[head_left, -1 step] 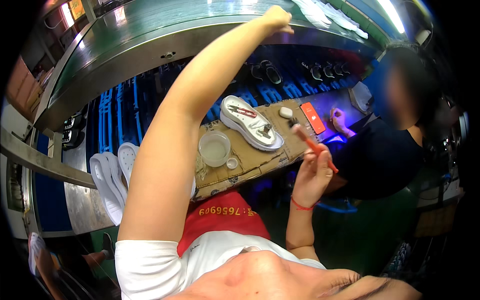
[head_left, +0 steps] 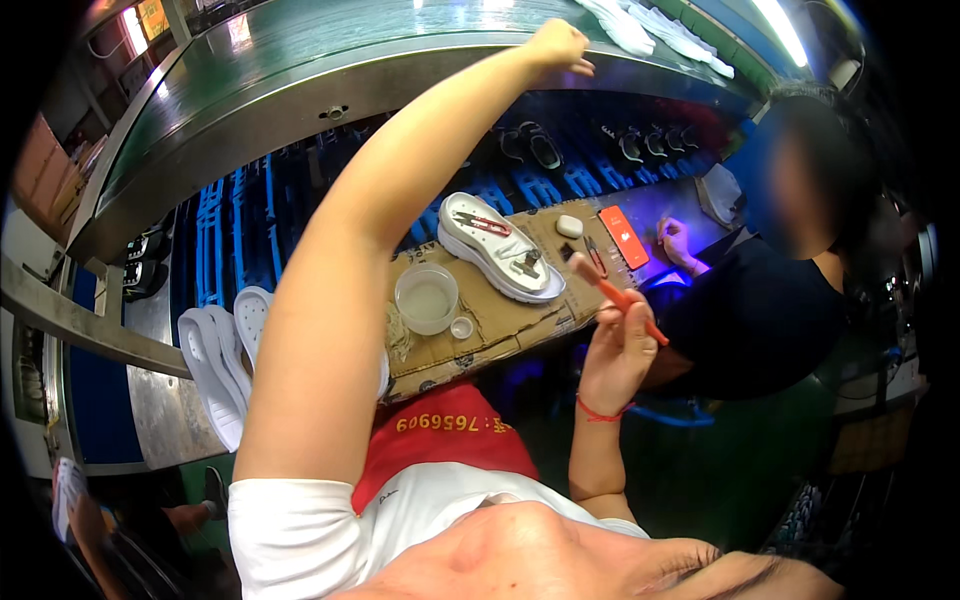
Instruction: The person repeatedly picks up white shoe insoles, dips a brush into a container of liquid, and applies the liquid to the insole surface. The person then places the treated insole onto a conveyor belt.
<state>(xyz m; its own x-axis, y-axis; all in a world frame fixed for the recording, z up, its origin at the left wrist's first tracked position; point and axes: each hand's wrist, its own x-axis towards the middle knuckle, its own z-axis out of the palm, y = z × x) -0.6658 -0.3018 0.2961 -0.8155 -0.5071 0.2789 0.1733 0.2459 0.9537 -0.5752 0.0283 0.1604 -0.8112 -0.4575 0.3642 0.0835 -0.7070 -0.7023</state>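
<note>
My left hand (head_left: 560, 47) reaches over the far conveyor belt, its fingers loosely curled and nothing visible in them. White shoe soles (head_left: 625, 28) lie on the belt to its right. In my right hand (head_left: 618, 355) is a brush (head_left: 622, 302) with an orange-red handle, tilted, its head pointing up and left. Beyond it, on a cardboard-covered board (head_left: 500, 345), rests a white shoe sole (head_left: 490, 283). Thread snips (head_left: 482, 223) and a small metal piece (head_left: 528, 264) lie inside that sole. Next to it stands a clear tub (head_left: 427, 300) of whitish liquid.
A small cap (head_left: 461, 328), a white rounded case (head_left: 569, 226), a tweezer-like tool (head_left: 596, 257) and a red-screened phone (head_left: 624, 238) share the board. More white soles (head_left: 215, 365) stand at left. Blue racks (head_left: 240, 240) run behind. A co-worker (head_left: 770, 310) sits close at right.
My left hand has shifted slightly down and right. The brush in my right hand has moved a little left, uncovering the tweezer-like tool. The belt's soles sit slightly farther left.
</note>
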